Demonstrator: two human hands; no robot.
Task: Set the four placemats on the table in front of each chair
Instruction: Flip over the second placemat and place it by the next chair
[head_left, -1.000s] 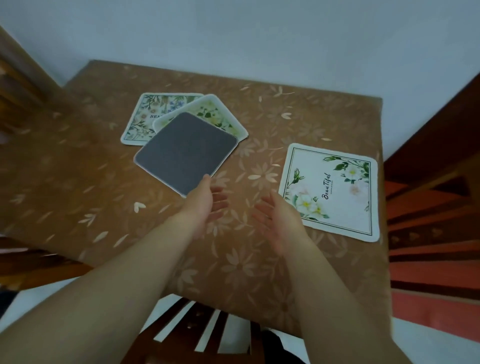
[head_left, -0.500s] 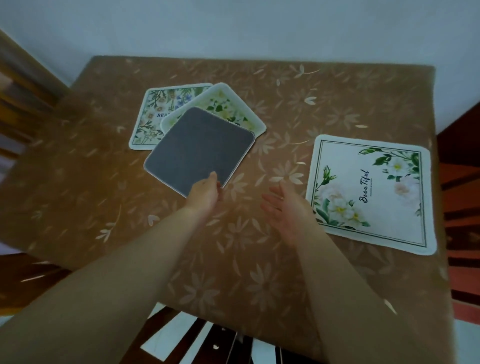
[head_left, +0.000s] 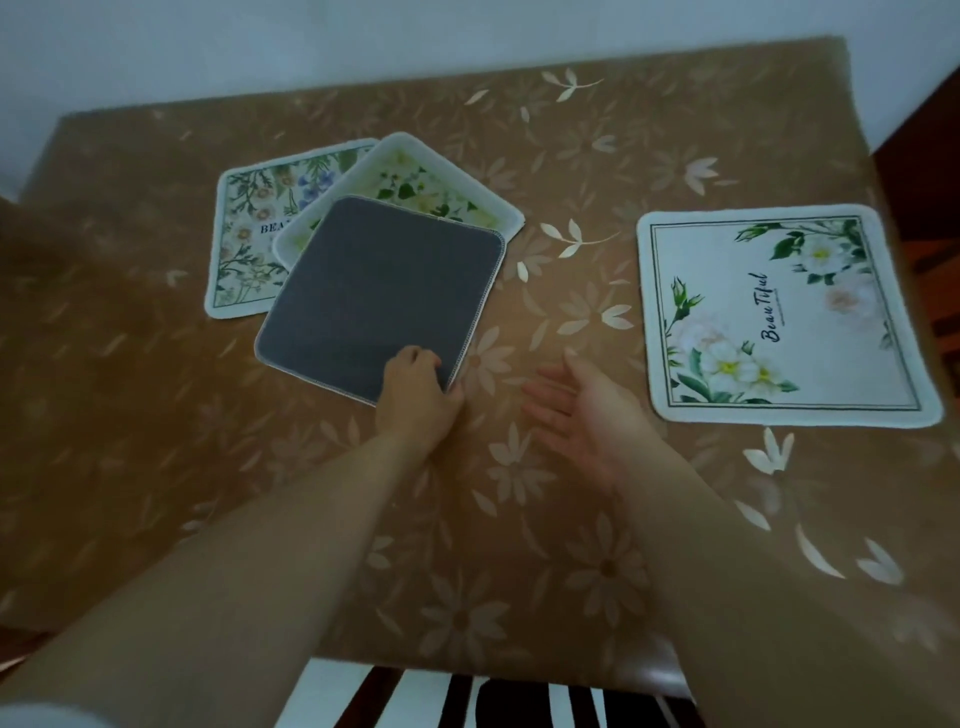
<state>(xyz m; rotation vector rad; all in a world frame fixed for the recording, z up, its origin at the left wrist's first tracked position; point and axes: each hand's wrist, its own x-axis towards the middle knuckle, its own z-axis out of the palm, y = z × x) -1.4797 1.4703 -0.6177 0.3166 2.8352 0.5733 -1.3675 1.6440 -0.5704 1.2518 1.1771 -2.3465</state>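
Three placemats overlap at the table's centre left. On top lies one with its grey underside (head_left: 379, 291) up, over a pale green floral mat (head_left: 415, 182) and a floral mat (head_left: 254, 234) with lettering. My left hand (head_left: 415, 400) is shut on the grey mat's near corner. A fourth mat, white with flowers (head_left: 779, 317), lies flat at the right edge. My right hand (head_left: 576, 415) hovers open, palm up, between the grey mat and the white one.
The table (head_left: 156, 415) has a brown cloth with pale flower prints. A dark slatted chair back (head_left: 467, 696) shows below the near edge. A white wall stands behind the far edge, and dark wood at the right.
My left hand has reached forward and closed on the grey mat's near corner. The view has shifted closer over the table. My right hand stays open.
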